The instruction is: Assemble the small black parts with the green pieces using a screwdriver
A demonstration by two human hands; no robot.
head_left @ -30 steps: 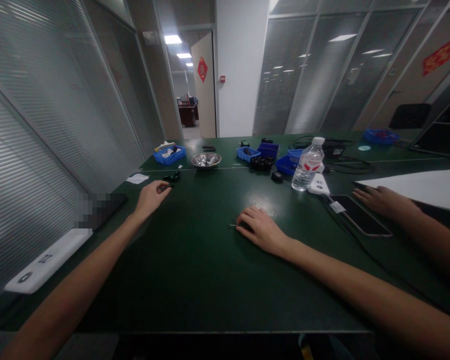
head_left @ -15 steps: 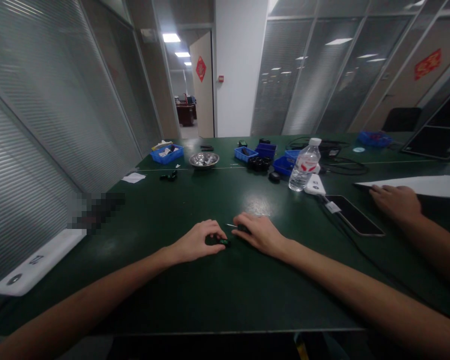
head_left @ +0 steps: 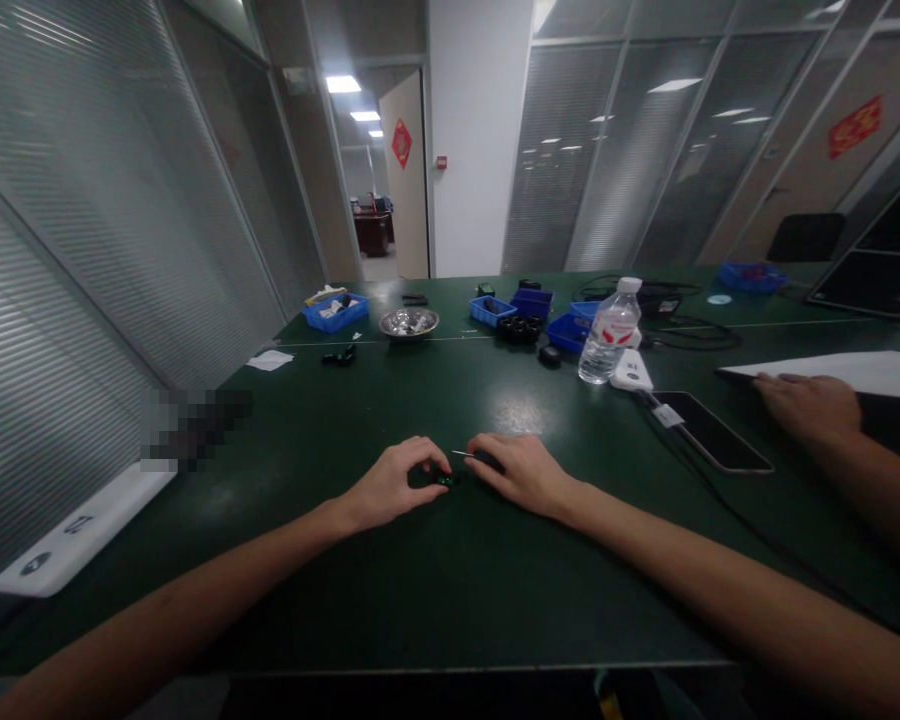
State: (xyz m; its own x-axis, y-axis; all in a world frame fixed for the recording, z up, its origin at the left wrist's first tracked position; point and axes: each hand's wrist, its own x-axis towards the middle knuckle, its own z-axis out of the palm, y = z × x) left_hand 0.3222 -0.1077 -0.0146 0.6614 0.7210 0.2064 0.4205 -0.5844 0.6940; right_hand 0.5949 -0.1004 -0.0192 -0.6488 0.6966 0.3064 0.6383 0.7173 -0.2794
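Note:
My left hand [head_left: 390, 485] rests on the green table [head_left: 390, 590] with its fingers pinched on a small dark part [head_left: 444, 480]. My right hand [head_left: 517, 470] lies just to the right of it, fingers curled over a thin tool with a metal tip [head_left: 461, 454] that pokes out toward the part. The two hands almost touch near the table's middle. More small dark parts [head_left: 340, 356] lie farther back on the left.
At the back stand blue bins [head_left: 336, 311], a metal bowl [head_left: 409, 322], black rings [head_left: 521, 328] and a water bottle [head_left: 606, 332]. A phone [head_left: 709, 430] with a cable lies right. Another person's hand [head_left: 810, 405] rests by a white sheet [head_left: 855, 372]. A white flat device [head_left: 75, 530] sits left.
My left hand came back from the far left dark parts to the table's middle with a small part, and now sits beside my right hand. The other person's hand slid right.

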